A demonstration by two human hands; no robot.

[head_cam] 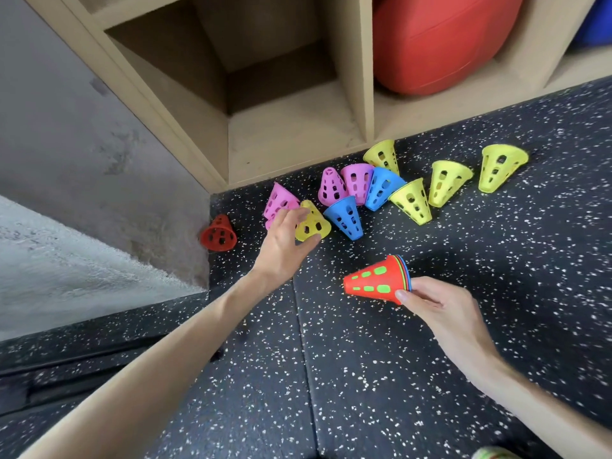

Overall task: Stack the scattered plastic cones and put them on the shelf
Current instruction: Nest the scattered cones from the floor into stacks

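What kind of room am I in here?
Probably a gym or playroom: speckled rubber floor, wooden cubby shelf holding a big red ball, and perforated training cones scattered about.

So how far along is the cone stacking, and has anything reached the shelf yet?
Early. Done: a small nested stack, red outermost, held by the right hand. In hand: the left hand reaches around a yellow cone, thumb and fingers either side. Left: roughly ten more cones on the floor, including a lone red cone. The open shelf compartment holds no cones.

Loose cones: five yellow (pixel 412 201), three pink (pixel 332 187), two blue (pixel 346 217), one red (pixel 218 234); one stack (pixel 377 279).
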